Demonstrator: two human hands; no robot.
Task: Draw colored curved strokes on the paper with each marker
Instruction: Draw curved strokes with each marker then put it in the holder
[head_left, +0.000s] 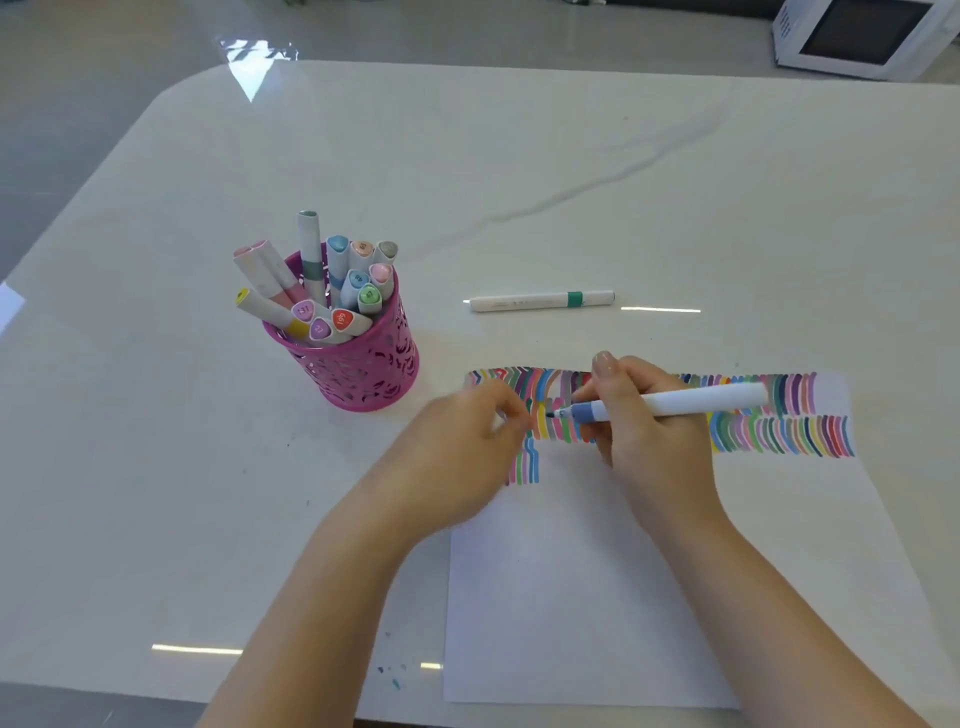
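Right hand (649, 436) is wrapped round the marker (701, 401) barrel and holds it level over the paper (571, 597). The bare blue nib points left out of the grip. That's not a writing angle, so probably a cap step. Left hand (462, 447) is just off the nib, fingers curled and blurred; can't tell if it pinches a cap. Strokes (779, 431) run under the grip. Cup (363, 369) is well left, spare marker (540, 300) beyond, both likely within reach.

Table (519, 156) w/ paper (571, 597), marker (540, 301), pink cup (363, 364)
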